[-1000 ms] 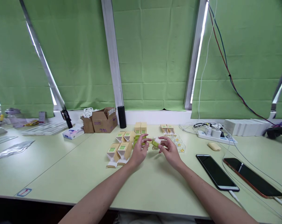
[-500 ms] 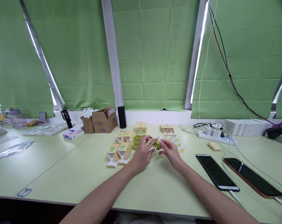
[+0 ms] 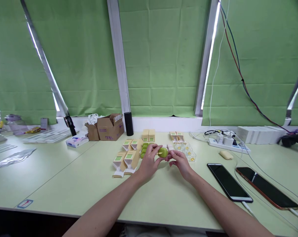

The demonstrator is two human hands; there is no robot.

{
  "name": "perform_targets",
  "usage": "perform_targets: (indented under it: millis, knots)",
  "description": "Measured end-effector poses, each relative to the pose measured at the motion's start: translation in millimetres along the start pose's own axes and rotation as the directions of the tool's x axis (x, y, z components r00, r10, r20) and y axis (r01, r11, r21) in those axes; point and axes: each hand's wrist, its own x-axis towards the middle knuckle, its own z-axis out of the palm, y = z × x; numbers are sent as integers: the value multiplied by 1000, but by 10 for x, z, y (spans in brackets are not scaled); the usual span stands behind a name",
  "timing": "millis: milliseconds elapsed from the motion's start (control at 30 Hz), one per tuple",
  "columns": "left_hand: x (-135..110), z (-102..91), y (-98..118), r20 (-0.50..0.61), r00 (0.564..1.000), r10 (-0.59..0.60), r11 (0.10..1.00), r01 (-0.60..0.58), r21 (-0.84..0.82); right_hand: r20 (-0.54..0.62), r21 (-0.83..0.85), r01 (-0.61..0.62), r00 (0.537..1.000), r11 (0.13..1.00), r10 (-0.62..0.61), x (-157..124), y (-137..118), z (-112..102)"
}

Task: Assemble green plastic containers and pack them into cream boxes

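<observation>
A small rounded, glossy green case (image 3: 163, 152) is held up above the table between my two hands. My left hand (image 3: 150, 161) is closed on its left side, thumb below and fingers above. The fingertips of my right hand (image 3: 180, 162) are pinched together against its right edge. A small pale piece shows at the case's left side. Behind my left fingers, more green cases (image 3: 144, 150) lie partly hidden. Beyond my right hand is a clear plastic tray (image 3: 192, 155) with gold-coloured round pieces in it.
Several open cream boxes (image 3: 131, 159) stand to the left, more cream boxes (image 3: 149, 135) behind. A power strip (image 3: 229, 146), a pale oval case (image 3: 226, 155) and two phones (image 3: 229, 182) with cables lie right. A cardboard carton (image 3: 110, 127) and black cylinder (image 3: 128, 124) stand back left.
The green case has turned in my fingers, so more of its smooth, broad side faces me. It has shifted slightly left, and the pale loop that hung below it shows less.
</observation>
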Motion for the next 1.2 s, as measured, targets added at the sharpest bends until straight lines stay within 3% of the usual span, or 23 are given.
perform_targets:
  millis: [167, 267, 333, 400, 500, 567, 667, 767, 867, 1067, 1200]
  knots:
    - [45, 33, -1, -17, 983, -183, 962, 176, -208, 11, -128, 8, 1000, 992, -7, 16, 4, -5]
    - [86, 59, -41, -23, 960, -280, 904, 255, -342, -40, -403, 92, 992, 911, -118, 37, -35, -36]
    - [117, 69, -79, -27, 943, -332, 860, 290, -420, -98, -673, 103, 969, 733, -225, 46, -97, -88]
    - [143, 68, -112, -17, 927, -376, 819, 323, -474, -130, -894, 22, 943, 448, -306, 49, -176, -165]
    - [165, 47, -139, 7, 906, -424, 772, 366, -519, -56, -998, -47, 942, 36, -330, 47, -275, -288]
    - [168, 34, -146, 10, 891, -454, 755, 390, -527, -33, -987, -78, 955, -142, -294, 44, -306, -348]
    - [167, 28, -151, 4, 871, -491, 745, 422, -516, -24, -953, -92, 973, -289, -229, 41, -308, -394]
    - [167, 30, -148, 4, 867, -497, 745, 430, -510, -6, -943, -75, 978, -324, -209, 41, -291, -399]
    - [172, 23, -128, -5, 868, -497, 750, 427, -505, 60, -956, -9, 972, -292, -229, 27, -269, -341]
    - [178, 17, -136, -45, 873, -486, 779, 409, -476, 353, -930, 312, 905, -192, -239, -117, -184, 16]
    - [170, 54, -213, -59, 880, -472, 781, 386, -491, 451, -892, 435, 869, -122, -204, -210, -133, 191]
